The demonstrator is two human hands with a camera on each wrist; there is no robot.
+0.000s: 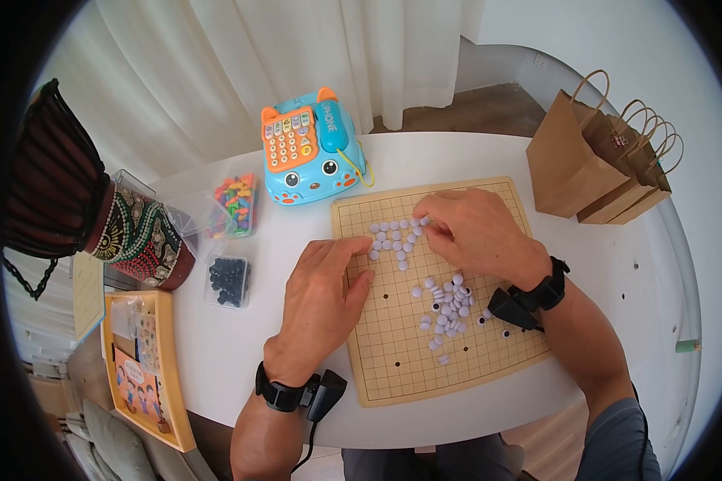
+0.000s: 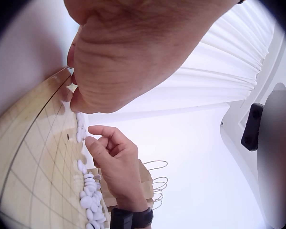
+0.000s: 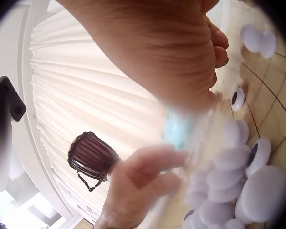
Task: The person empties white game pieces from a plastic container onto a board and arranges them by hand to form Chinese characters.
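White pieces [image 1: 396, 236] between facing hands [image 1: 322, 287]

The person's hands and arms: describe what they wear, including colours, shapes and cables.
The left hand and right hand wear no gloves. The left wrist has a black strap, a blocky black device and a black cable; the right wrist has a similar strap and similar device. A dark grey sleeve covers the right upper arm.

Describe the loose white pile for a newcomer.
A tan grid board lies on the white table. On it, nearer the person than the white cluster between left hand and right hand, sits the loose white pile, heaped and overlapping.
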